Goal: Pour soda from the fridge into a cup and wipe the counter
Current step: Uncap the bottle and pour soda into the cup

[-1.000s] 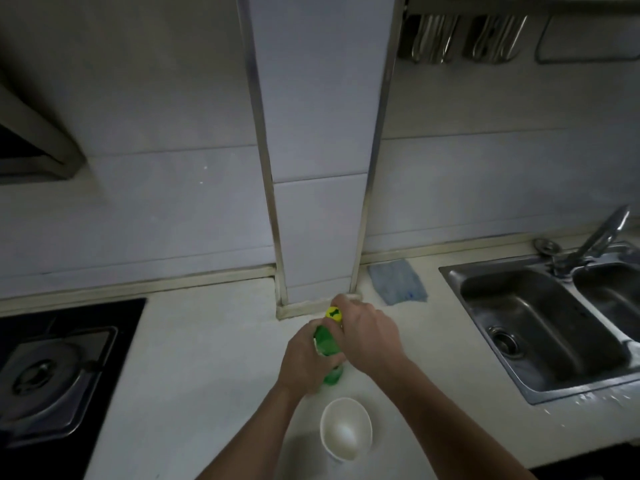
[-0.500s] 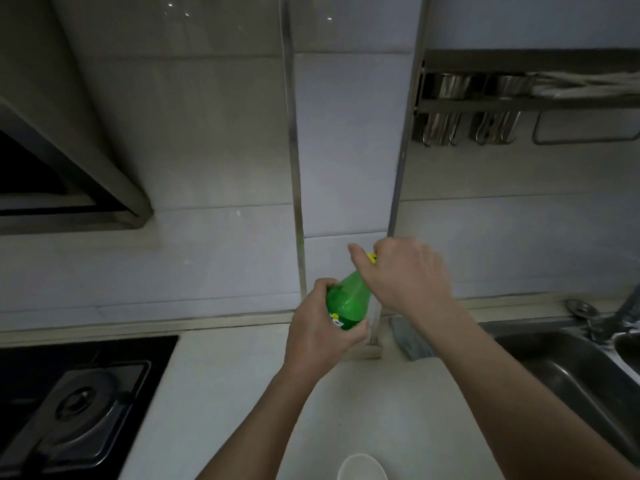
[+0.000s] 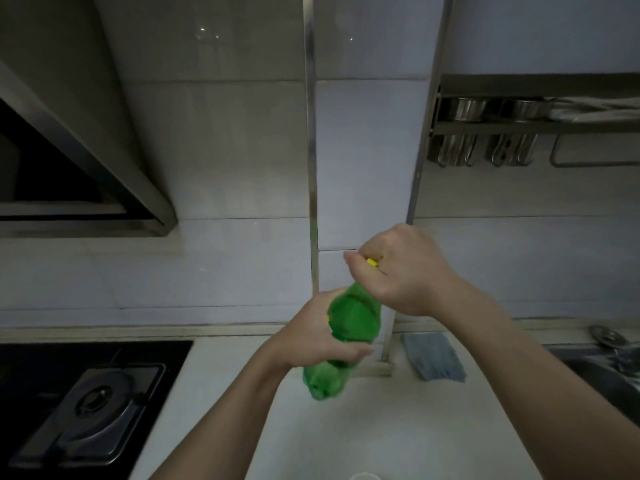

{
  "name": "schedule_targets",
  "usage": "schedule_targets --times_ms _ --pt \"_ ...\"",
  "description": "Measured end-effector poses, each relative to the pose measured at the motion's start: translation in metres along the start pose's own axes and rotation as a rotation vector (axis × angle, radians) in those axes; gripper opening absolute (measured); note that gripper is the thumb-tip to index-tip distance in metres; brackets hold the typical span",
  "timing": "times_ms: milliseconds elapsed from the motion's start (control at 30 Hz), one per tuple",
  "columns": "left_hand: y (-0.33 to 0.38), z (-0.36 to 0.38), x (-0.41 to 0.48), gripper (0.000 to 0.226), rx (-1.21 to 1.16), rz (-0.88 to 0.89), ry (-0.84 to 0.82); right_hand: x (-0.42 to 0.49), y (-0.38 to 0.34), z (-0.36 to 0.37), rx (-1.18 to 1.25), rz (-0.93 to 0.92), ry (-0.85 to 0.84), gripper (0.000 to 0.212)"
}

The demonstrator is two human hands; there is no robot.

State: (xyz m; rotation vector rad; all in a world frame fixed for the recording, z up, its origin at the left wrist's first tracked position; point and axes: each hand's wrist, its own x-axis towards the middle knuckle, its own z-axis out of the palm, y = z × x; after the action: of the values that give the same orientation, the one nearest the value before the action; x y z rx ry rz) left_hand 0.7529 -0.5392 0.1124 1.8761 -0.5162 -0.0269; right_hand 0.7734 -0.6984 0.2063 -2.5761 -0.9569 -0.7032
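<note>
The green soda bottle [image 3: 349, 317] is up off the surface [image 3: 381, 427], held in front of the tiled wall and leaning so its neck points up and to the right. The left hand [image 3: 311, 337] is wrapped round the bottle's middle, thumb across the front, with the base poking out below the fingers. The right hand [image 3: 405, 271] is clamped over the top, fingers curled round the yellow cap [image 3: 372, 261], and only a sliver of yellow peeks out between them. Whether the cap is loose or tight, I can't tell from here. Down at the very bottom edge, the white rim of the cup [image 3: 364, 476] just shows, sitting on the surface near the person and well below the bottle. Behind the bottle and to its right, a blue cloth [image 3: 433, 358] lies flat on the surface against the foot of the tiled pillar [image 3: 363, 150]. Further right is the steel sink [image 3: 595, 372], mostly cut off by the frame. Over on the left, the black gas stove [image 3: 93, 407] is set into the surface, with the hood [image 3: 104, 161] slanting above it. High on the right wall, a metal rack [image 3: 519, 126] carries steel cups and hanging utensils.
</note>
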Motion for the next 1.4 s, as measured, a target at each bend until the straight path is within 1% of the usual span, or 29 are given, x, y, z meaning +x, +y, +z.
schedule_targets --times_ms 33,67,100,167,233,267,333,400,533,567,600,633,700,733,767,800,833,933,967,1000,1033,1067,1167,1200,1233,1267,1300,1333,1400 --pt "0.0 -0.001 -0.001 0.038 -0.042 0.005 -0.089 0.0 0.003 -0.001 -0.005 -0.103 -0.028 0.057" --pt "0.002 -0.001 -0.003 0.039 -0.064 0.003 -0.118 0.001 0.006 -0.001 0.0 -0.14 -0.03 0.056" --pt "0.004 0.001 -0.002 0.038 -0.064 -0.008 -0.085 0.001 0.008 -0.002 0.003 -0.11 -0.01 0.054" --pt "0.006 0.01 0.003 0.04 0.041 -0.053 0.132 0.001 0.006 -0.002 -0.095 0.123 0.042 0.055" --pt "0.007 0.023 0.007 0.045 0.248 -0.077 0.397 -0.001 0.008 0.001 -0.272 0.381 -0.012 0.059" --pt "0.007 0.03 0.008 0.045 0.299 -0.067 0.473 -0.001 0.007 0.001 -0.32 0.436 -0.061 0.061" --pt "0.006 0.037 0.009 0.042 0.249 -0.056 0.493 0.002 0.006 -0.001 -0.327 0.427 -0.087 0.057" --pt "0.002 0.032 0.01 0.037 0.121 -0.051 0.397 0.005 0.007 -0.004 -0.236 0.336 -0.053 0.047" --pt "-0.001 0.016 0.007 0.04 -0.187 0.016 -0.1 0.008 0.006 -0.01 -0.002 -0.088 -0.12 0.053" --pt "-0.001 0.014 0.006 0.041 -0.213 0.02 -0.147 0.008 0.007 -0.01 0.01 -0.115 -0.117 0.053" --pt "0.0 0.015 0.007 0.04 -0.221 0.006 -0.117 0.008 0.008 -0.009 -0.003 -0.075 -0.096 0.054" --pt "0.001 0.019 0.008 0.039 -0.206 -0.022 -0.021 0.007 0.007 -0.01 -0.043 0.018 -0.071 0.055" --pt "0.002 0.033 0.014 0.038 -0.081 -0.066 0.279 0.006 0.008 -0.008 -0.224 0.276 -0.029 0.056" --pt "0.001 0.038 0.015 0.039 0.002 -0.066 0.4 0.005 0.009 -0.007 -0.297 0.351 -0.044 0.057" --pt "0.0 0.041 0.015 0.039 0.048 -0.046 0.469 0.005 0.009 -0.005 -0.307 0.376 -0.056 0.058" --pt "-0.003 0.039 0.015 0.039 0.043 -0.031 0.456 0.004 0.01 -0.004 -0.258 0.355 -0.041 0.057" --pt "-0.005 0.032 0.014 0.04 -0.003 -0.024 0.372 0.003 0.01 -0.003 -0.178 0.286 -0.015 0.058" --pt "-0.006 0.007 0.005 0.042 -0.178 -0.044 -0.074 0.002 0.015 -0.001 -0.026 -0.044 -0.059 0.063" --pt "-0.005 0.002 0.001 0.041 -0.203 -0.048 -0.19 0.002 0.017 0.0 -0.006 -0.108 -0.091 0.062" --pt "-0.005 -0.001 -0.001 0.04 -0.201 -0.057 -0.232 0.001 0.018 0.003 0.004 -0.118 -0.11 0.062" --pt "-0.005 -0.001 -0.002 0.04 -0.175 -0.077 -0.196 0.0 0.02 0.007 0.006 -0.076 -0.108 0.061" --pt "-0.004 0.002 -0.002 0.04 -0.117 -0.102 -0.098 -0.003 0.02 0.01 -0.004 0.006 -0.085 0.062" --pt "-0.005 0.02 -0.002 0.045 0.208 -0.142 0.374 -0.01 0.017 0.017 -0.12 0.332 -0.044 0.07" --pt "-0.005 0.027 -0.004 0.046 0.276 -0.119 0.487 -0.011 0.016 0.018 -0.158 0.401 -0.052 0.07" --pt "-0.006 0.031 -0.005 0.046 0.296 -0.088 0.537 -0.011 0.014 0.019 -0.166 0.444 -0.062 0.069" --pt "-0.009 0.031 -0.006 0.045 0.271 -0.078 0.521 -0.011 0.013 0.018 -0.147 0.448 -0.068 0.068" --pt "-0.011 0.026 -0.007 0.044 0.209 -0.085 0.449 -0.011 0.013 0.018 -0.108 0.407 -0.068 0.067" --pt "-0.013 0.017 -0.007 0.042 0.123 -0.098 0.319 -0.012 0.014 0.017 -0.05 0.323 -0.082 0.067" --pt "-0.016 0.0 -0.01 0.041 -0.04 -0.099 0.008 -0.015 0.014 0.013 0.056 0.08 -0.184 0.062"
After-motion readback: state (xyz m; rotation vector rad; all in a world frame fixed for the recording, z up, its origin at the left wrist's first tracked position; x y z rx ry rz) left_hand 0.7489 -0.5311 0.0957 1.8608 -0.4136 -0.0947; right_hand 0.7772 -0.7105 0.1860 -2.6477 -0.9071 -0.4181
